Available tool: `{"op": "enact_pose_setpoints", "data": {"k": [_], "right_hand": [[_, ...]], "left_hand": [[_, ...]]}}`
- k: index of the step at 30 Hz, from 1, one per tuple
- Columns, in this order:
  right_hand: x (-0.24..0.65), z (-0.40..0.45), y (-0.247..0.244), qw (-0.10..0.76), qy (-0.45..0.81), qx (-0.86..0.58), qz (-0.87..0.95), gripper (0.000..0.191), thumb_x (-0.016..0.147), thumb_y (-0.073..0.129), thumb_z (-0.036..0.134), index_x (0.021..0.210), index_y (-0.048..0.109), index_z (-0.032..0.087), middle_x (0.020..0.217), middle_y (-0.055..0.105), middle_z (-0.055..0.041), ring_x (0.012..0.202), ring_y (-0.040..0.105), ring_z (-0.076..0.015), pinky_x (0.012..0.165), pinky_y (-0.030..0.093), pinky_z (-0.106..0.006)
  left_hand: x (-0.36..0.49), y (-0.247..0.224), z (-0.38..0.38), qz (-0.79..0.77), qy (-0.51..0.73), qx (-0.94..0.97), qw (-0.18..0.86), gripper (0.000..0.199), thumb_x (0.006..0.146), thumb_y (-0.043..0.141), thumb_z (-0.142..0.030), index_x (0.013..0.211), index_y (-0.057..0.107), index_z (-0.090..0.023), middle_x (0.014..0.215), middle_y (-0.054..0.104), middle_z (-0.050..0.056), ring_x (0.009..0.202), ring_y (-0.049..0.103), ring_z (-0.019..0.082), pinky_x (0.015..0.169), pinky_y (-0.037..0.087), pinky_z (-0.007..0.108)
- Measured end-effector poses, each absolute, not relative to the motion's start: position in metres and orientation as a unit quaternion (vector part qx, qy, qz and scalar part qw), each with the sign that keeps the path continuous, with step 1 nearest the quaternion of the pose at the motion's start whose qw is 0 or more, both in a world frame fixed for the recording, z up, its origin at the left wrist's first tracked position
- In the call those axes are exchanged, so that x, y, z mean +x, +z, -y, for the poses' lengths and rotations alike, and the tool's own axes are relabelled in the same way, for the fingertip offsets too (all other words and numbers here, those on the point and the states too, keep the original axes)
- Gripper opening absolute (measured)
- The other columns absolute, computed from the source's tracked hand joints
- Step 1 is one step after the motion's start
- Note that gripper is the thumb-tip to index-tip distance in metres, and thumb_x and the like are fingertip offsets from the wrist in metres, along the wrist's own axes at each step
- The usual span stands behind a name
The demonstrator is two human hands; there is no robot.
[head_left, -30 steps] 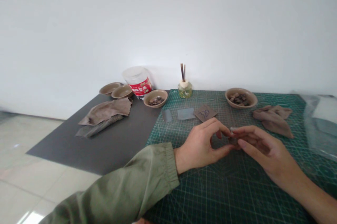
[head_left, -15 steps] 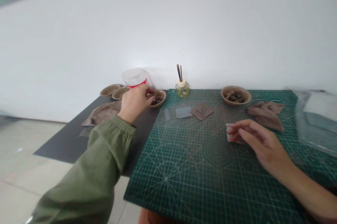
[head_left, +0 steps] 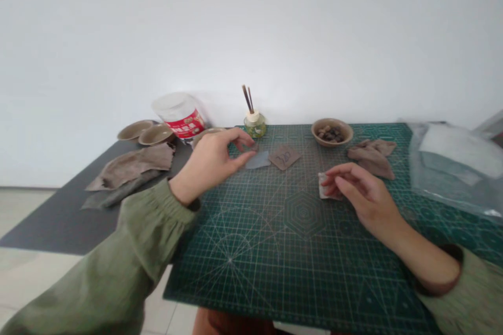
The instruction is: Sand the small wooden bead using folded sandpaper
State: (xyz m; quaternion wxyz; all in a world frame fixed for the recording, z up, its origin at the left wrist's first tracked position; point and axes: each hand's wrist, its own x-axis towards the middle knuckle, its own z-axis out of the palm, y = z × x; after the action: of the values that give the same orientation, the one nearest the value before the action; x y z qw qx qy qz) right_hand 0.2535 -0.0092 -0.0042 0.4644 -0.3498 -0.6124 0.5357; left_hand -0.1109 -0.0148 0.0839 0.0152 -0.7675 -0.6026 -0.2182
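Observation:
My left hand (head_left: 214,159) is over the left part of the green cutting mat (head_left: 251,282), thumb and fingertips nearly meeting around something small and brownish that I cannot make out. It partly hides a brown bowl (head_left: 212,131) behind it. My right hand (head_left: 367,201) rests on the mat with curled fingers on a small white piece (head_left: 323,188). Between the hands lie a blue-grey sheet (head_left: 258,160) and a brown square marked 320 (head_left: 285,157). Beyond my right hand is a bowl of small brown pieces (head_left: 332,133).
A glass bottle with sticks (head_left: 255,124) stands by the wall. Brown cloth (head_left: 373,157) and a clear plastic bag (head_left: 451,162) lie right. On the left are a red-labelled jar (head_left: 181,117), two bowls (head_left: 135,130) and cloths (head_left: 131,168) on a dark surface.
My left hand has come away from the left bowl and moved right, over the mat. My right hand stays at the white piece. The camera view has turned, showing more of the jar.

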Motion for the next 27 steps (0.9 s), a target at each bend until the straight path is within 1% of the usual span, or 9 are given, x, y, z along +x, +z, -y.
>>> {"op": "enact_pose_setpoints", "data": {"k": [3,5,7,9,12,15,19,24,27], "right_hand": [[0.251,0.006,0.003,0.457,0.567,-0.332,0.599,0.035,0.111,0.078,0.057,0.117,0.076,0.023,0.106,0.085,-0.0076,0.086,0.082,-0.0195,0.082,0.071,-0.036],[0.252,0.003,0.008,0.442,0.565,-0.342,0.607,0.042,0.102,0.087,0.061,0.116,0.075,0.023,0.104,0.086,-0.0071,0.088,0.084,-0.0217,0.084,0.072,-0.038],[0.255,0.001,0.012,0.431,0.551,-0.355,0.620,0.047,0.092,0.098,0.056,0.116,0.076,0.023,0.106,0.087,-0.0073,0.094,0.084,-0.0237,0.085,0.072,-0.038],[0.263,-0.004,0.018,0.413,0.489,-0.367,0.675,0.042,0.094,0.096,0.053,0.116,0.079,0.022,0.108,0.088,-0.0086,0.097,0.086,-0.0249,0.086,0.072,-0.039],[0.279,-0.016,0.032,0.415,0.434,-0.398,0.693,0.026,0.097,0.093,0.040,0.112,0.083,0.021,0.105,0.089,-0.0084,0.095,0.084,-0.0244,0.091,0.070,-0.042],[0.291,-0.031,0.047,0.405,0.407,-0.410,0.709,0.017,0.098,0.089,0.029,0.112,0.086,0.020,0.112,0.090,-0.0095,0.103,0.086,-0.0259,0.101,0.069,-0.045],[0.291,-0.047,0.054,0.360,0.411,-0.388,0.742,0.022,0.095,0.089,0.024,0.116,0.087,0.020,0.121,0.091,-0.0096,0.109,0.088,-0.0271,0.106,0.070,-0.047],[0.285,-0.054,0.033,0.336,0.448,-0.393,0.729,0.022,0.096,0.090,0.028,0.117,0.088,0.019,0.109,0.092,-0.0085,0.101,0.089,-0.0272,0.096,0.072,-0.043],[0.286,-0.054,0.022,0.299,0.421,-0.415,0.749,0.023,0.100,0.088,0.034,0.117,0.088,0.018,0.094,0.090,-0.0078,0.086,0.087,-0.0265,0.077,0.069,-0.039]], "left_hand": [[-0.041,0.071,0.029,0.497,-0.238,-0.834,-0.030,0.023,0.107,0.078,-0.042,0.122,0.080,-0.025,0.117,0.087,0.005,0.105,0.080,0.023,0.088,0.058,0.033],[-0.008,0.062,0.032,0.419,-0.247,-0.874,-0.018,0.018,0.109,0.075,-0.037,0.121,0.078,-0.024,0.114,0.086,0.006,0.102,0.081,0.023,0.084,0.056,0.034],[0.011,0.053,0.029,0.394,-0.263,-0.880,-0.020,0.018,0.111,0.073,-0.039,0.119,0.076,-0.023,0.112,0.085,0.006,0.100,0.081,0.024,0.081,0.056,0.034],[0.018,0.042,0.022,0.393,-0.278,-0.876,-0.029,0.023,0.112,0.073,-0.041,0.124,0.072,-0.022,0.115,0.084,0.008,0.103,0.081,0.025,0.083,0.058,0.035],[0.018,0.025,0.011,0.383,-0.284,-0.877,-0.051,0.050,0.107,0.078,-0.041,0.147,0.061,-0.019,0.141,0.079,0.016,0.126,0.079,0.032,0.102,0.064,0.045],[0.018,0.010,0.004,0.336,-0.254,-0.904,-0.078,0.070,0.106,0.079,-0.040,0.166,0.051,-0.020,0.167,0.066,0.019,0.154,0.065,0.035,0.130,0.054,0.054],[0.021,0.004,0.003,0.328,-0.221,-0.915,-0.081,0.046,0.110,0.074,-0.039,0.150,0.066,-0.019,0.147,0.076,0.016,0.137,0.071,0.034,0.122,0.056,0.053],[0.020,0.012,0.009,0.381,-0.205,-0.901,-0.041,0.066,0.096,0.088,-0.066,0.137,0.071,-0.017,0.126,0.078,0.015,0.118,0.073,0.039,0.107,0.056,0.055],[0.017,0.015,0.012,0.396,-0.192,-0.898,-0.028,0.063,0.097,0.087,-0.065,0.136,0.070,-0.019,0.122,0.079,0.012,0.113,0.074,0.035,0.101,0.055,0.049]]}}
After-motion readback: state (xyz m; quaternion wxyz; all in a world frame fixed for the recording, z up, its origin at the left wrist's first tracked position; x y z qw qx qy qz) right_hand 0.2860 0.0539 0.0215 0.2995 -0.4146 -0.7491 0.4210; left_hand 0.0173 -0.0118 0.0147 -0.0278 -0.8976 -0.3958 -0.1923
